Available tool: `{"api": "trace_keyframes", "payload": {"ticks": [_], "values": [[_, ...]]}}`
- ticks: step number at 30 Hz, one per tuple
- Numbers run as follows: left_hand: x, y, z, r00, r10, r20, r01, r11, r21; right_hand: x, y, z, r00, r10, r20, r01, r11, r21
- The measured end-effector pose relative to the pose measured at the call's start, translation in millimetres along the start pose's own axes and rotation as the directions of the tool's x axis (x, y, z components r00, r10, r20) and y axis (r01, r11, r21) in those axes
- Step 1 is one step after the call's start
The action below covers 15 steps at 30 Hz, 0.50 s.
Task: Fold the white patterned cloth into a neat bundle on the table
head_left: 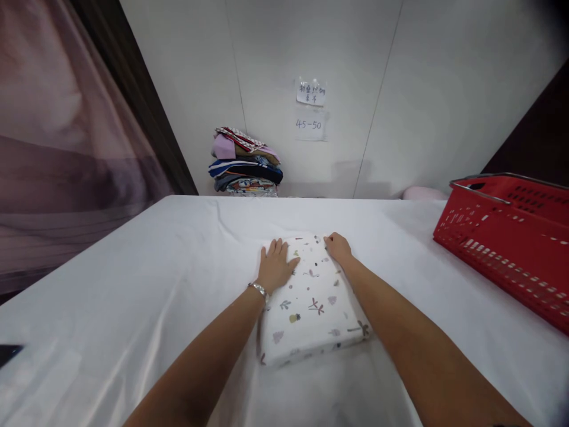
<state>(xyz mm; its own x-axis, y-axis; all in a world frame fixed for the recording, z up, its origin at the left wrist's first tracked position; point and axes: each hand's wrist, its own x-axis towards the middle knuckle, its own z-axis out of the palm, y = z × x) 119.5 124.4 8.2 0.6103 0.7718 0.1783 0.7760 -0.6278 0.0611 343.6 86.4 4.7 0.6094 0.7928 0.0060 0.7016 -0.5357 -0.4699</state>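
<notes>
A folded white cloth (311, 305) printed with small plants and fruit lies in a thick rectangular bundle in front of me. On its left far part rests my left hand (276, 265), flat with the fingers spread; a silvery bracelet circles that wrist. At the far right corner of the cloth, my right hand (338, 246) has its fingers closed, pinching the cloth's edge. The fingertips there are partly hidden by the hand itself.
A white-covered table (200, 255) lies under the cloth. To the right stands a red perforated basket (502, 237) with a metal handle. Folded clothes (246, 163) are stacked by the back wall, below paper notes (310, 124). A pinkish curtain (66, 148) hangs at left.
</notes>
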Motion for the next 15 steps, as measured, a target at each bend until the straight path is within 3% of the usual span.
{"api": "trace_keyframes", "payload": {"ticks": [3, 5, 8, 10, 12, 15], "values": [[0.9, 2.6, 6.2, 1.0, -0.001, 0.004, 0.001, 1.0, 0.006, -7.8, -8.1, -5.5, 0.998, -0.054, -0.036, 0.053, 0.998, -0.032], [0.0, 3.1, 7.8, 1.0, 0.001, -0.001, -0.001, 1.0, 0.01, -16.7, -20.2, -6.3, 0.983, -0.173, -0.064, 0.167, 0.982, -0.083], [-1.2, 2.7, 7.7, 1.0, 0.002, -0.014, -0.002, 1.0, 0.011, -32.7, -42.4, 0.7, 0.898, -0.44, 0.008, 0.436, 0.886, -0.161], [-1.5, 2.3, 7.5, 1.0, 0.003, -0.029, -0.002, 1.0, 0.013, -40.9, -52.3, 8.8, 0.836, -0.536, 0.112, 0.548, 0.823, -0.151], [-1.8, 1.9, 7.7, 0.999, 0.006, -0.043, -0.005, 1.0, 0.011, -43.8, -54.3, 15.9, 0.829, -0.525, 0.192, 0.554, 0.819, -0.15], [-2.8, 1.4, 8.2, 0.998, 0.013, -0.063, -0.012, 1.0, 0.012, -39.2, -46.2, 20.8, 0.885, -0.416, 0.209, 0.454, 0.869, -0.195]]}}
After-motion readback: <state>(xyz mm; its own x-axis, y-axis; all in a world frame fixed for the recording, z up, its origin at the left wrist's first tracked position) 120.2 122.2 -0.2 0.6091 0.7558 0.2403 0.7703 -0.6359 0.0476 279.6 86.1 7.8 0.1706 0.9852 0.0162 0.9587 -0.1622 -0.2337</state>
